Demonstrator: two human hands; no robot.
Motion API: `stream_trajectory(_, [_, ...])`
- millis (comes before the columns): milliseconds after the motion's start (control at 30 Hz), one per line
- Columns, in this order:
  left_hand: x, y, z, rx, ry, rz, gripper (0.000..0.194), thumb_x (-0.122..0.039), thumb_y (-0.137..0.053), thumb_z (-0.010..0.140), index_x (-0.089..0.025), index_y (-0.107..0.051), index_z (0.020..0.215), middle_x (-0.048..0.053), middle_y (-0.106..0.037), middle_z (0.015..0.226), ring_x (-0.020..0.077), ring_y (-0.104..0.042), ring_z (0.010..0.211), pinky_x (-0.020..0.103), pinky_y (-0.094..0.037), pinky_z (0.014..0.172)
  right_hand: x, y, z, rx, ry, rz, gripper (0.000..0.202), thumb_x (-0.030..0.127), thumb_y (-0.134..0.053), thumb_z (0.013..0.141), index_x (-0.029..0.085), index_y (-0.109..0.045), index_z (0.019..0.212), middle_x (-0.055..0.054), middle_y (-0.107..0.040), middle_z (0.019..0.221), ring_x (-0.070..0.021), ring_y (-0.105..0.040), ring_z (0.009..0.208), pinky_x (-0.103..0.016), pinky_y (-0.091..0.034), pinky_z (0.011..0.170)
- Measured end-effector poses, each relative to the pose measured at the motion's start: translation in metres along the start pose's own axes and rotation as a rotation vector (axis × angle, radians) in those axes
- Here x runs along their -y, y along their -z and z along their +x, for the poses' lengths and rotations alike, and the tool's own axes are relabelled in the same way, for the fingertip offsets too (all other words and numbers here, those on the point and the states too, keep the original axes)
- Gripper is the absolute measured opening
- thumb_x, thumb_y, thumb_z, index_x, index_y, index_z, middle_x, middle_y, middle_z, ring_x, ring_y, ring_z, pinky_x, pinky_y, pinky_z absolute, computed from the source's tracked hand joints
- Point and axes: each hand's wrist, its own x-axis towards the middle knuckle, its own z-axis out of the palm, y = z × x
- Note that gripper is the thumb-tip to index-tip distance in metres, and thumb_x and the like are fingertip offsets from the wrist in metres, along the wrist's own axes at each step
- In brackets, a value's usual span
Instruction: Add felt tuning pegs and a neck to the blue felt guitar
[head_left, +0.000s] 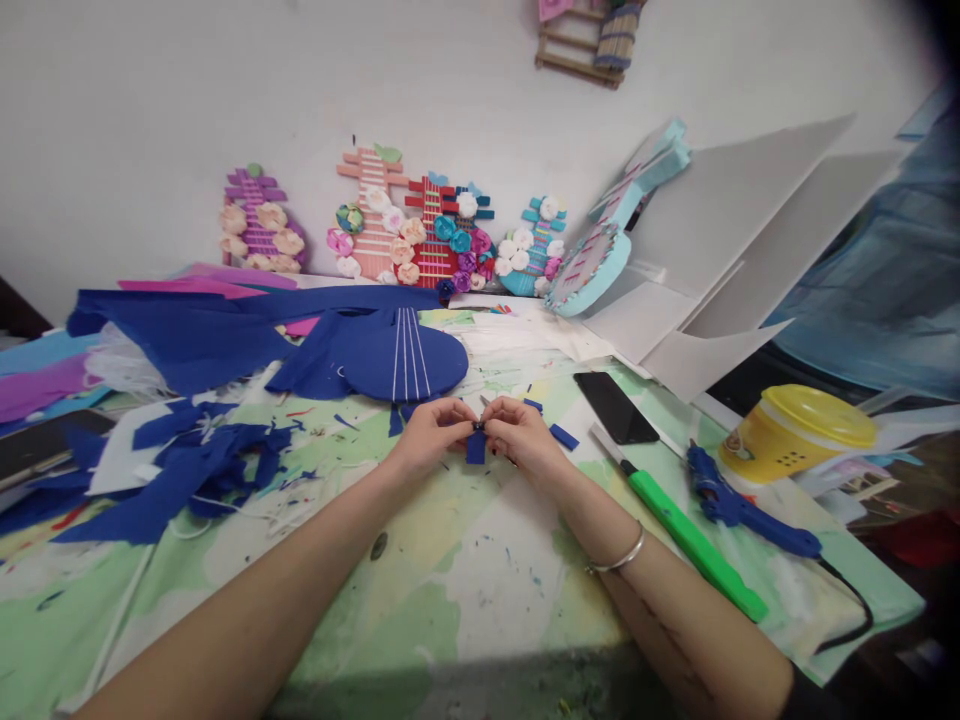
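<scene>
Both hands meet over the middle of the table. My left hand (435, 432) pinches one side of a small dark blue paper piece (476, 447). On its other side, my right hand (523, 436) grips the same piece between thumb and fingers. A pointed metal tip shows by the right fingers; what it belongs to is mostly hidden. Just beyond the hands lies a blue guitar-shaped craft (420, 360) with white strings across its round body. Small blue strips (564, 437) lie to the right of my right hand.
At right lie a black phone (616, 407), a green-handled cutter knife (694, 545), a blue glue gun (750, 515) with a cord, and a yellow tub (795, 432). Blue scraps (217, 470) cover the left side. Flower-decorated crafts (431, 230) and white boards (739, 220) lean at the back.
</scene>
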Motion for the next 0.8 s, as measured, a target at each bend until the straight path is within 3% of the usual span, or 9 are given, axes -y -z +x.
stream_trajectory(167, [0.004, 0.0, -0.001, -0.073, -0.098, 0.109, 0.005, -0.016, -0.066, 0.062, -0.014, -0.064, 0.065, 0.003, -0.066, 0.068, 0.0145, -0.063, 0.065, 0.026, -0.048, 0.067, -0.004, -0.002, 0.001, -0.029, 0.099, -0.135, 0.011, 0.015, -0.054, 0.055, 0.018, -0.056, 0.065, 0.005, -0.057, 0.061, -0.0081, -0.052, 0.05, -0.022, -0.042, 0.052])
stream_trajectory(333, [0.003, 0.002, 0.0, -0.108, -0.095, 0.023, 0.027, -0.022, -0.075, 0.059, -0.014, -0.065, 0.084, 0.003, -0.067, 0.077, 0.0147, -0.064, 0.07, 0.027, -0.05, 0.067, 0.0, 0.003, 0.003, -0.028, 0.111, -0.108, 0.017, 0.017, -0.058, 0.056, 0.018, -0.057, 0.074, 0.005, -0.057, 0.061, -0.0078, -0.05, 0.047, -0.022, -0.04, 0.048])
stream_trajectory(467, [0.0, 0.004, 0.0, -0.132, -0.072, 0.009, 0.032, -0.025, -0.078, 0.057, -0.013, -0.064, 0.082, 0.004, -0.067, 0.078, 0.016, -0.064, 0.07, 0.028, -0.051, 0.066, 0.002, 0.008, 0.003, 0.059, 0.037, -0.135, 0.027, 0.015, -0.065, 0.054, 0.017, -0.059, 0.08, 0.002, -0.064, 0.071, -0.0084, -0.053, 0.05, -0.021, -0.04, 0.045])
stream_trajectory(700, [0.0, 0.002, -0.003, -0.095, -0.166, 0.083, 0.022, -0.023, -0.074, 0.061, -0.015, -0.062, 0.077, 0.004, -0.067, 0.079, 0.0159, -0.065, 0.072, 0.028, -0.051, 0.069, -0.001, 0.011, 0.003, 0.116, -0.012, -0.157, 0.023, 0.015, -0.068, 0.058, 0.017, -0.061, 0.08, 0.002, -0.066, 0.059, -0.0091, -0.056, 0.049, -0.021, -0.043, 0.047])
stream_trajectory(800, [-0.002, 0.001, -0.003, -0.063, -0.192, 0.054, 0.026, -0.024, -0.076, 0.061, -0.016, -0.062, 0.082, 0.003, -0.068, 0.076, 0.0161, -0.065, 0.073, 0.028, -0.051, 0.071, 0.0, 0.011, 0.002, 0.128, -0.004, -0.132, 0.022, 0.016, -0.069, 0.059, 0.017, -0.061, 0.079, 0.003, -0.066, 0.057, -0.0097, -0.057, 0.049, -0.021, -0.043, 0.047])
